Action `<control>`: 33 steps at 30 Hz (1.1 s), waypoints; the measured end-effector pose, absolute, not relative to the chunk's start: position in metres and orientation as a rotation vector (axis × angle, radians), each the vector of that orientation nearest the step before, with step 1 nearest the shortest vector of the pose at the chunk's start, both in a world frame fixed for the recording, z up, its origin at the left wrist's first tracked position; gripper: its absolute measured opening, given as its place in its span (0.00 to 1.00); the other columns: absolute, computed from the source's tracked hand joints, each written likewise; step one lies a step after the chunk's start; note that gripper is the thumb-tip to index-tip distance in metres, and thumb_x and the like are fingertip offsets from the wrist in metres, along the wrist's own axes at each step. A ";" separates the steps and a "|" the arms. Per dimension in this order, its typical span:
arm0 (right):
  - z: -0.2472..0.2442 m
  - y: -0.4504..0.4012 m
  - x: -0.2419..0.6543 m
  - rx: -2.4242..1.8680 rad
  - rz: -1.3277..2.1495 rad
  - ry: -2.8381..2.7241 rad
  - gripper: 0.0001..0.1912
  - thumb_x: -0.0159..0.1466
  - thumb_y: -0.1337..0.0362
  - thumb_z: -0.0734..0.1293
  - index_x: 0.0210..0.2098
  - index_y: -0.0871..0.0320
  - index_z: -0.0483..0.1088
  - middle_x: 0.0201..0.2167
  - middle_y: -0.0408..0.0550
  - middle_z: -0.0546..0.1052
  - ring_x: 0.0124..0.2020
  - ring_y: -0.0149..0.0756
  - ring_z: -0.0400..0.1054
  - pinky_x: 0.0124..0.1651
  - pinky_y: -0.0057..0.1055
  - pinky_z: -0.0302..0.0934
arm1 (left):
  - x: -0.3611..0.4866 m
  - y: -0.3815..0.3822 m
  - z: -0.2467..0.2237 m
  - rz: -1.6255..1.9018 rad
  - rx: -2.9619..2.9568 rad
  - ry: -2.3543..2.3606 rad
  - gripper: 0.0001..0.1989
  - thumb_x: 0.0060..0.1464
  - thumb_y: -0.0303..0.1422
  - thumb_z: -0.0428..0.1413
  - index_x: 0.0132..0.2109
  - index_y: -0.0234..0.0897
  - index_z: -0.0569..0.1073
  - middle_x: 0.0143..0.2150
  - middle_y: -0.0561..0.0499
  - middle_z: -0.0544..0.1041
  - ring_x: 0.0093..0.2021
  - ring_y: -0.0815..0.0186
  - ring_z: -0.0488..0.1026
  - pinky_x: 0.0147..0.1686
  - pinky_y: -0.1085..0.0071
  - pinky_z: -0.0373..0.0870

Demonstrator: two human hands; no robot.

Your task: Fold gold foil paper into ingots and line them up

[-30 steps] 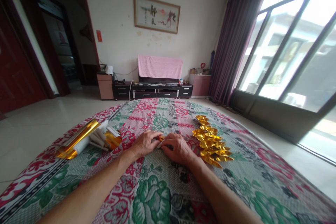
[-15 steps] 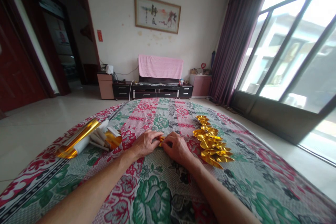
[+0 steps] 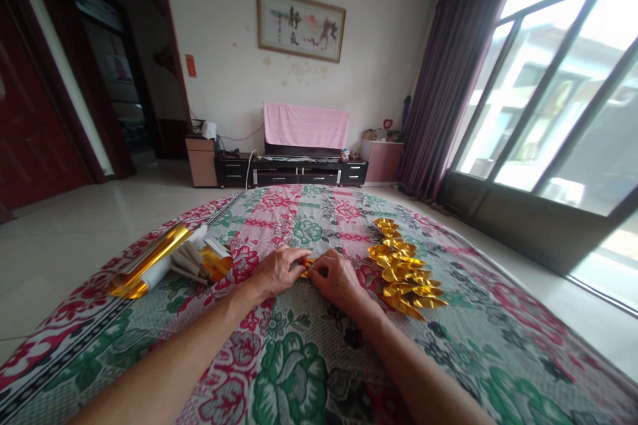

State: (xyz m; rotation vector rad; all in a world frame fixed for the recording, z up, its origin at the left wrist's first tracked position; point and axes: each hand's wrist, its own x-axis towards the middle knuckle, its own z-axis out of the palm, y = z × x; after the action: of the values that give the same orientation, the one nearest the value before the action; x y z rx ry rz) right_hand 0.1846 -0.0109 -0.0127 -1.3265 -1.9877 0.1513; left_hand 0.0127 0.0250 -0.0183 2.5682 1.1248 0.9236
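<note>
Both my hands meet over the middle of the flowered tablecloth (image 3: 294, 378), closed on a small piece of gold foil paper (image 3: 308, 268). My left hand (image 3: 282, 270) pinches its left side between thumb and fingers. At the other side, my right hand (image 3: 335, 276) grips it with curled fingers. Most of the piece is hidden by my fingers, so its exact shape cannot be made out. To the right stands a group of folded gold foil ingots (image 3: 401, 269), lined up in a column running away from me.
On the left of the table lie a rolled gold foil sheet (image 3: 157, 259), some pale rolled sticks (image 3: 188, 262) and more gold foil (image 3: 215, 264). Beyond the table is a low black cabinet (image 3: 296, 172) with a pink cloth (image 3: 306, 124) over a screen. Large windows (image 3: 553, 86) line the right.
My hands stay at nearly the same spot, with small finger movements on the gold foil paper. The view has shifted very slightly. The ingots and rolls lie as before.
</note>
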 end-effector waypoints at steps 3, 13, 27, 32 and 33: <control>-0.012 -0.012 0.184 -1.354 0.155 -1.976 0.05 0.54 0.68 0.66 0.23 0.59 0.74 0.27 0.46 0.73 0.31 0.30 0.66 0.35 0.24 0.57 | 0.013 0.025 -0.018 0.918 2.568 1.129 0.17 0.52 0.29 0.53 0.50 0.39 0.71 0.46 0.52 0.77 0.45 0.64 0.70 0.49 0.68 0.65; -0.006 -0.014 0.183 -1.412 0.195 -1.972 0.05 0.54 0.68 0.66 0.23 0.58 0.73 0.27 0.45 0.72 0.31 0.31 0.66 0.36 0.24 0.57 | 0.012 0.023 -0.015 0.899 2.573 1.143 0.17 0.51 0.28 0.53 0.50 0.40 0.71 0.46 0.51 0.76 0.46 0.64 0.71 0.49 0.68 0.65; -0.010 -0.014 0.186 -1.254 0.175 -2.062 0.05 0.56 0.69 0.65 0.29 0.56 0.73 0.31 0.46 0.70 0.34 0.31 0.65 0.39 0.26 0.57 | 0.013 0.024 -0.015 0.903 2.565 1.120 0.17 0.51 0.28 0.53 0.49 0.41 0.72 0.46 0.51 0.77 0.45 0.65 0.71 0.48 0.68 0.66; -0.011 -0.015 0.185 -1.280 0.142 -2.078 0.07 0.58 0.68 0.64 0.30 0.55 0.75 0.31 0.46 0.70 0.35 0.31 0.65 0.40 0.27 0.57 | 0.012 0.026 -0.017 0.894 2.550 1.144 0.17 0.51 0.28 0.53 0.49 0.39 0.72 0.46 0.50 0.77 0.46 0.64 0.70 0.49 0.68 0.65; -0.011 -0.015 0.185 -1.287 0.140 -2.073 0.07 0.58 0.68 0.64 0.30 0.55 0.75 0.31 0.46 0.70 0.35 0.31 0.65 0.40 0.26 0.57 | 0.012 0.026 -0.018 0.894 2.546 1.150 0.17 0.51 0.28 0.53 0.49 0.40 0.72 0.46 0.51 0.77 0.46 0.64 0.71 0.49 0.68 0.65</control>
State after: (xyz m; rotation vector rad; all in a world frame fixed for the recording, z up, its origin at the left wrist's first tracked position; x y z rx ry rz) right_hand 0.1845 -0.0150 -0.0109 -1.2874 -2.0728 0.1400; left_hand 0.0120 0.0262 -0.0179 2.5460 1.1501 0.8941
